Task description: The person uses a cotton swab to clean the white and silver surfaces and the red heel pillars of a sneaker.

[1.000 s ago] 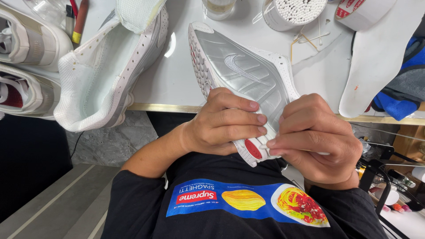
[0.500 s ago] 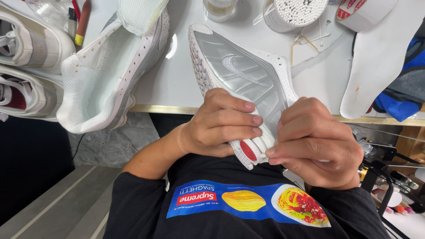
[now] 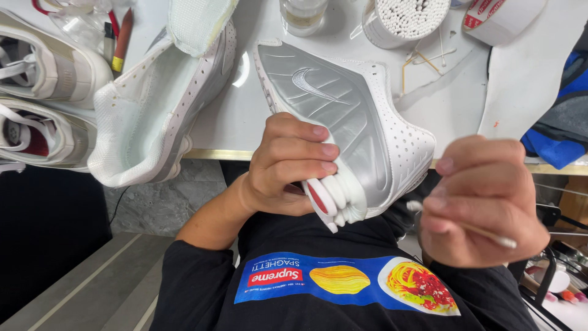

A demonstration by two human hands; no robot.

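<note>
My left hand (image 3: pixel 288 165) grips the heel end of a silver and white sneaker (image 3: pixel 343 116), fingers wrapped over its white and red heel columns. The shoe is tilted, its toe resting over the white table (image 3: pixel 245 122) and its heel hanging past the table edge toward my chest. My right hand (image 3: pixel 484 202), blurred, hovers just right of the heel and is apart from the shoe. It pinches a thin cotton swab (image 3: pixel 465 227) between the fingers.
A white shoe upper (image 3: pixel 153 104) lies open left of the held shoe. Two more sneakers (image 3: pixel 43 67) (image 3: pixel 37 135) sit at the far left. A tub of cotton swabs (image 3: pixel 410 18), a glass jar (image 3: pixel 303 12), a tape roll (image 3: pixel 502 18), a white insole (image 3: pixel 527 67) and blue cloth (image 3: pixel 563 122) line the back and right.
My right hand has come off the shoe's heel and moved right and down, the cotton swab now showing. My left hand keeps its grip on the heel.
</note>
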